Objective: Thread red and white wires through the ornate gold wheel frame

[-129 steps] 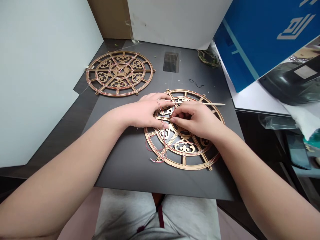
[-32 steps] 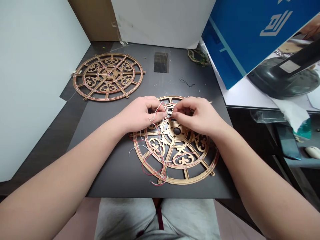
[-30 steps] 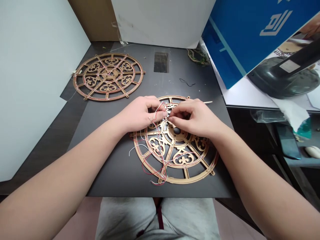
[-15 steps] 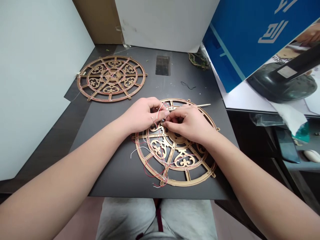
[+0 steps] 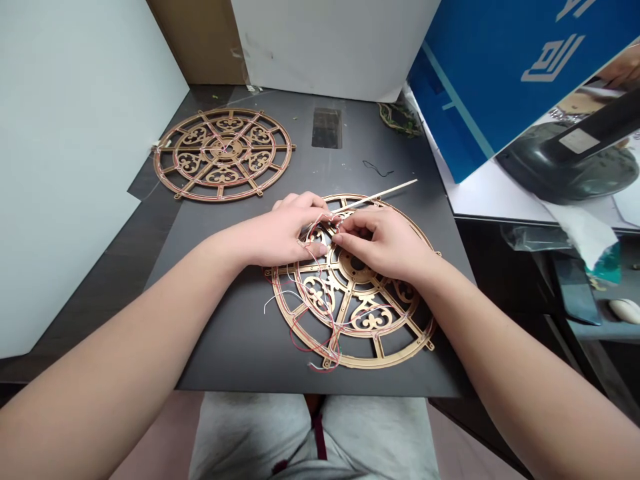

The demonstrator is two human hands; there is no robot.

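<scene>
A tan wooden lattice wheel (image 5: 370, 363) lies on the dark table under both hands, with loose thin red and white wires (image 5: 300, 348) strung across it. My left hand (image 5: 287, 230) is over the wheel's upper left. Its thumb and index finger are apart, with wires running between them. A thin pale wooden stick (image 5: 385, 192) slants up rightward from its fingertips; the grip itself is partly hidden. Close beside it, my right hand (image 5: 387, 240) pinches a wire near the wheel's hub. The very tips of its fingers are hard to make out.
A second wired lattice wheel (image 5: 220, 195) lies at the back left. White panels (image 5: 320, 47) and a blue board (image 5: 465, 100) border the table. A black thread (image 5: 377, 170) and a twiggy green bundle (image 5: 400, 120) lie toward the back right.
The wooden stick has swung upward at its far end, and more of it shows. My left thumb has dropped away from the index finger. My right hand stays nearly in place.
</scene>
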